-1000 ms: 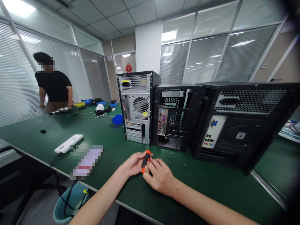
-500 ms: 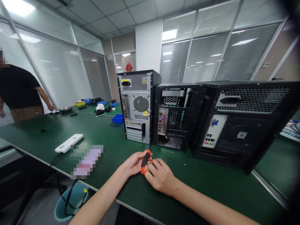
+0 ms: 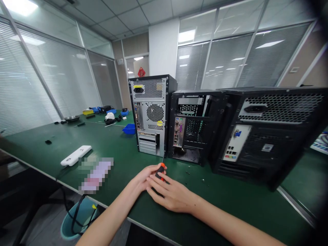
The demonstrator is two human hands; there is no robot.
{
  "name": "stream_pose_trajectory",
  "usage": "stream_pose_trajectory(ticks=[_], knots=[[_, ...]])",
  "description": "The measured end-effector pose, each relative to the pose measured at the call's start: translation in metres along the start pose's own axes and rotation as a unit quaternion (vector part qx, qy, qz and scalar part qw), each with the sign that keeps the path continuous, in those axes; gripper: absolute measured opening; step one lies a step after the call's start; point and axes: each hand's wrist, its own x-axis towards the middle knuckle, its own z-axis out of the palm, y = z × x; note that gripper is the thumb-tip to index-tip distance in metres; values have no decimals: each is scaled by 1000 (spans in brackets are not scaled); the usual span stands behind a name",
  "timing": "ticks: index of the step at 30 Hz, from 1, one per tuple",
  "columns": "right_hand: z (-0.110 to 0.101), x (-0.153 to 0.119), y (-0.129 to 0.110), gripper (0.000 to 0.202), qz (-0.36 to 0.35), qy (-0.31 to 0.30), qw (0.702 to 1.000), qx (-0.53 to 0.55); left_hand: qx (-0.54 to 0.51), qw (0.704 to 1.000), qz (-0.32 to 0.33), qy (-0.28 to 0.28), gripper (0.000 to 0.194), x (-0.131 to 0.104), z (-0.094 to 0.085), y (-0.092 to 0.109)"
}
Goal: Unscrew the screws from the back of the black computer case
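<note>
A screwdriver (image 3: 159, 171) with a black and orange handle is held near its shaft by my left hand (image 3: 146, 176), whose fingers are closed round it. Its thin shaft points away, up to the lower right corner of the left computer case (image 3: 151, 116); whether the tip touches is too small to tell. My right hand (image 3: 170, 195) lies over the handle's near end with fingers stretched out and slightly apart, touching it and hiding part of it. Several small screws (image 3: 188, 172) lie on the table right of my hands.
Behind my hands, a partly open black case (image 3: 188, 153) and a larger black case (image 3: 246, 160) stand beside the left one. On the green table (image 3: 107, 191) lie a white power strip (image 3: 76, 155), a blurred-out object and a blue tray (image 3: 128, 129). A teal bin (image 3: 69, 225) stands below.
My right hand's fingers have uncurled from the screwdriver handle and stretched forward over it. My left hand has stayed in place. The person at the far left has gone out of view.
</note>
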Motion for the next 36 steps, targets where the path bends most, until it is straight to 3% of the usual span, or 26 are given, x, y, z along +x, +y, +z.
stream_pose_trajectory(ticks=[5, 12, 29, 36], knots=[[1, -3, 4, 32, 2, -10, 1000, 13, -18, 999, 14, 25, 13, -1, 3, -2], [1, -3, 2, 28, -1, -5, 1000, 8, -17, 1000, 17, 19, 14, 0, 2, -3], [-3, -1, 13, 23, -4, -70, 996, 58, -22, 997, 57, 53, 11, 4, -1, -7], [-1, -4, 14, 21, -6, -49, 998, 45, -19, 999, 48, 15, 17, 5, -3, -8]])
